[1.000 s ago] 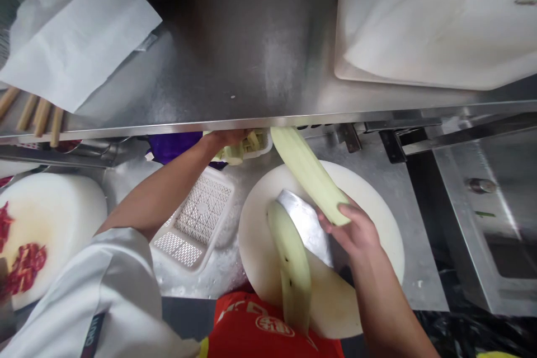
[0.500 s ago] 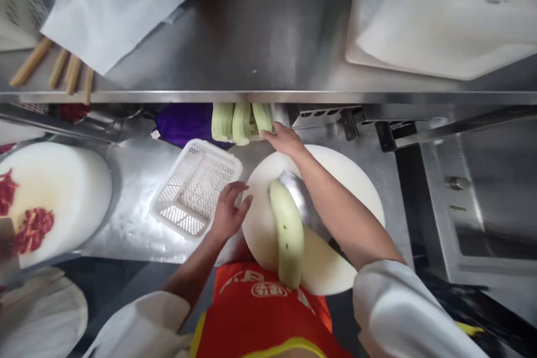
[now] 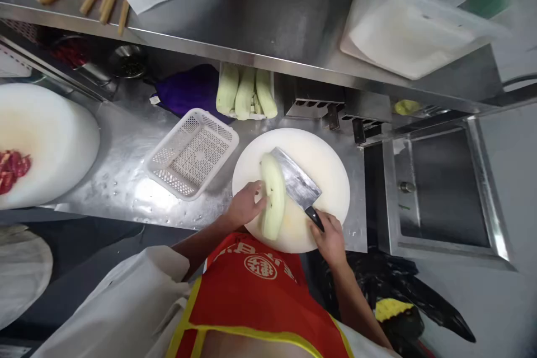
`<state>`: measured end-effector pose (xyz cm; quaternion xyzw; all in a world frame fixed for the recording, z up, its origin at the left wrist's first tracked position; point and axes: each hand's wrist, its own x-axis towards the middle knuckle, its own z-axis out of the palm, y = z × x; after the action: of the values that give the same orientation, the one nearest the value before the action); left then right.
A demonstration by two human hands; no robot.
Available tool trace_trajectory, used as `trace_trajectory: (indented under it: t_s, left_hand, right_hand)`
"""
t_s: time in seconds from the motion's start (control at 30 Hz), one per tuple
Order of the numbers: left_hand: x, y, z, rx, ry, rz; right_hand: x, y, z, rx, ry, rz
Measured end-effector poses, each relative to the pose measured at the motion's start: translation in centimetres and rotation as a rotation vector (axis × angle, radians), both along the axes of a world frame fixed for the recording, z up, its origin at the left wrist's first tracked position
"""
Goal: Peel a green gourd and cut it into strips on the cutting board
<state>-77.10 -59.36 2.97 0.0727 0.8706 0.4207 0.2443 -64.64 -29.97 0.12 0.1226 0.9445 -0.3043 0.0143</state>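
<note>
A pale green peeled vegetable [image 3: 273, 194] lies lengthwise on the round white cutting board [image 3: 323, 165]. My left hand [image 3: 245, 205] rests against its left side, fingers curled onto it. My right hand [image 3: 330, 235] is closed round the dark handle of a cleaver [image 3: 296, 182], whose wide blade lies flat on the board, touching the vegetable's right side. Several more peeled vegetables [image 3: 245, 92] sit in a white tray under the steel shelf, behind the board.
A white perforated basket [image 3: 192, 152] sits left of the board on the wet steel counter. A purple cloth [image 3: 187, 92] lies behind it. At far left is a second round board [image 3: 50, 140] with red meat pieces [image 3: 12, 168]. A sink [image 3: 440, 190] is on the right.
My right hand left the tray of vegetables and took hold of the cleaver handle. My left hand moved from the board's edge onto the vegetable. The view tilted and pulled back.
</note>
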Motion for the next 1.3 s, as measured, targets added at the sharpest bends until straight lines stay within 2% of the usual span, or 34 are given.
trace_trajectory:
  t_s: [0.1, 0.2, 0.27, 0.43, 0.6, 0.7, 1.07, 1.2, 1.3]
  left_hand:
    - [0.5, 1.7, 0.2, 0.013, -0.027, 0.113]
    - [0.8, 3.2, 0.4, -0.042, 0.013, 0.302]
    - [0.9, 3.9, 0.5, -0.127, 0.093, 0.369]
    - [0.8, 5.5, 1.5, -0.374, 0.242, 0.304]
    - [0.0, 6.9, 3.3, -0.702, 0.201, 0.226]
    - [-0.5, 7.3, 4.0, -0.804, 0.165, 0.212]
    - [-0.3, 8.5, 5.0, -0.871, 0.137, 0.230]
    - [-0.7, 8.1, 5.0, -0.822, 0.109, 0.283]
    - [-1.3, 6.8, 4.8, -0.720, 0.102, 0.353]
  right_hand:
    - [0.6, 0.0, -1.6, 0.125, 0.053, 0.101]
    - [-0.2, 0.5, -1.7, 0.167, 0.042, 0.211]
    - [-0.7, 1.1, -1.4, 0.167, 0.038, 0.287]
    - [-1.1, 1.8, -1.2, 0.176, 0.043, 0.400]
    - [-1.3, 1.8, -1.3, 0.177, 0.034, 0.434]
    - [-1.5, 1.7, -1.4, 0.183, 0.034, 0.432]
    - [-1.7, 1.6, -1.3, 0.159, -0.002, 0.431]
    - [-1.7, 1.7, -1.4, 0.143, 0.001, 0.455]
    - [-1.9, 1.7, -1.4, 0.128, -0.007, 0.466]
